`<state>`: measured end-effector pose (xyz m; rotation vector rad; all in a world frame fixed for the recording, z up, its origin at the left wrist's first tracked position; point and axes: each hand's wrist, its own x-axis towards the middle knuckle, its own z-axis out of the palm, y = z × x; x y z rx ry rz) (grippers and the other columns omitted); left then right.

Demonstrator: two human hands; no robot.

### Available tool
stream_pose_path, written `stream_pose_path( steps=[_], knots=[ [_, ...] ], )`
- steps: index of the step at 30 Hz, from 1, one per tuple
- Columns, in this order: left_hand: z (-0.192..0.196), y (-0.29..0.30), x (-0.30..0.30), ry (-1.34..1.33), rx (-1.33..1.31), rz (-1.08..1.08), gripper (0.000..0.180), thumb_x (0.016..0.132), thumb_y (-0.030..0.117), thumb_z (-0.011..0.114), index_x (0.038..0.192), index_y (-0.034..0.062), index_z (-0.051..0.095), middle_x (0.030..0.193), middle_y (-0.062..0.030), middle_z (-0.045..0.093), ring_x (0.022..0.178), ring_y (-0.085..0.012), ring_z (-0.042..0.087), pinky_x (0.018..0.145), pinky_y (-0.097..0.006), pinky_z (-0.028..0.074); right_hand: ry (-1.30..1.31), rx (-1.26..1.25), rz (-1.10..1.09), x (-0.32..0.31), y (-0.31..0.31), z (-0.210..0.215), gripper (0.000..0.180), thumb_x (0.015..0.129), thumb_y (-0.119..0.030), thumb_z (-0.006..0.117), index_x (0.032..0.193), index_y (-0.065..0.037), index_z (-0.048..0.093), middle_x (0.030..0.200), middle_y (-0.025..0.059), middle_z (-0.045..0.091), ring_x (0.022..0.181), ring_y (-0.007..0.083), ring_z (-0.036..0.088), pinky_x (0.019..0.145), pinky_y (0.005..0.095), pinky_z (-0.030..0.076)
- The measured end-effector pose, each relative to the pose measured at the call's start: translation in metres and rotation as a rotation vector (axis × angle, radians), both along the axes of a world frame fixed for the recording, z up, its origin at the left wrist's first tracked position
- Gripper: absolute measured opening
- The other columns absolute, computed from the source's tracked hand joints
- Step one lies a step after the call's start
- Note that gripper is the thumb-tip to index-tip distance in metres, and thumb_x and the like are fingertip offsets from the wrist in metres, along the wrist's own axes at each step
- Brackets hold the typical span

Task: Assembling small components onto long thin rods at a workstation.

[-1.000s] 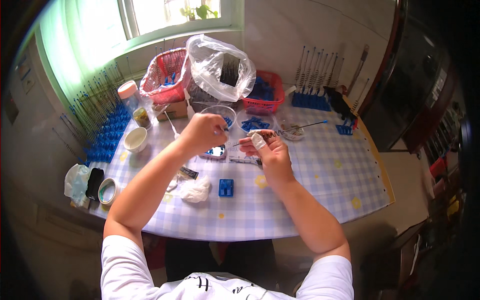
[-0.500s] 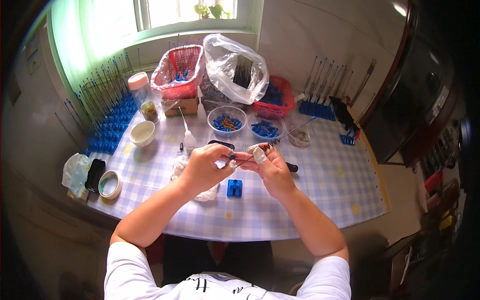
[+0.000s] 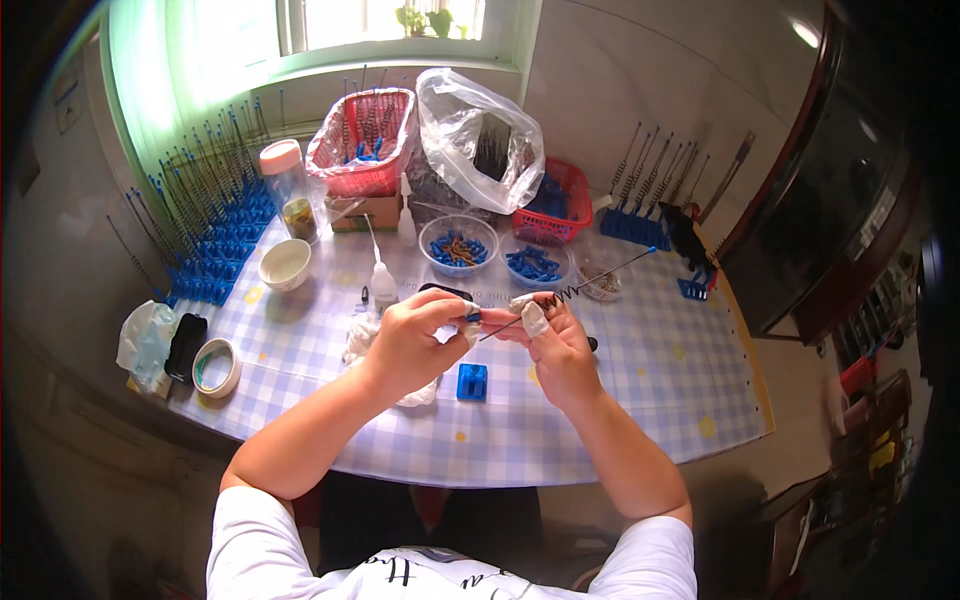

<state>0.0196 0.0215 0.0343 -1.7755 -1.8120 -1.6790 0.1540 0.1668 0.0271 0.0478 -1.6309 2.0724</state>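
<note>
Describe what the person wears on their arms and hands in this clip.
Both forearms are bare below short white sleeves of a T-shirt with dark lettering on the chest. No gloves or watch show. The left hand and right hand carry white wraps on some fingertips.

Both hands are raised above the checked table (image 3: 640,420). The left hand (image 3: 415,335) pinches a small blue piece (image 3: 472,317) at the lower end of a thin rod (image 3: 590,280). The right hand (image 3: 550,340), with white tape on its fingertips, holds the rod near a coiled spring (image 3: 562,293). A blue block (image 3: 472,381) and a white cloth (image 3: 362,340) lie under the hands. Two bowls (image 3: 459,243) of small parts stand behind.
</note>
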Motion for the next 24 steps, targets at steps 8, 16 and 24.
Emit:
stream_pose_path(
  steps=[8,16,24],
  knots=[
    [-0.002,-0.002,0.000,0.004,-0.028,0.029,0.020,0.076,-0.006,0.065,0.096,-0.0027,0.064,0.096,-0.0131,0.064,0.082,-0.0207,0.067,0.067,-0.028,0.057,0.004,0.024,-0.023,-0.001,-0.001,-0.001,0.018,0.098,-0.020,0.047,0.106,-0.003,0.046,0.110,0.0231,0.063,0.100,0.0312,0.063,0.096,0.0433,0.044],
    [-0.005,0.000,0.003,-0.044,0.010,0.016,0.021,0.078,-0.006,0.065,0.098,-0.0020,0.065,0.096,-0.0132,0.066,0.081,-0.0198,0.067,0.067,-0.027,0.056,0.008,-0.115,0.061,0.000,0.001,0.000,0.019,0.098,-0.020,0.048,0.106,-0.003,0.046,0.105,0.0218,0.065,0.099,0.0303,0.063,0.095,0.0437,0.045],
    [-0.010,0.002,0.005,-0.249,-0.058,-0.045,0.018,0.079,0.002,0.070,0.096,-0.0026,0.065,0.089,-0.0110,0.067,0.076,-0.0138,0.066,0.068,-0.026,0.054,0.048,-0.056,-0.200,0.005,0.003,0.009,0.020,0.095,-0.021,0.056,0.104,-0.003,0.054,0.096,0.0139,0.067,0.088,0.0194,0.065,0.082,0.0318,0.051]
  ],
)
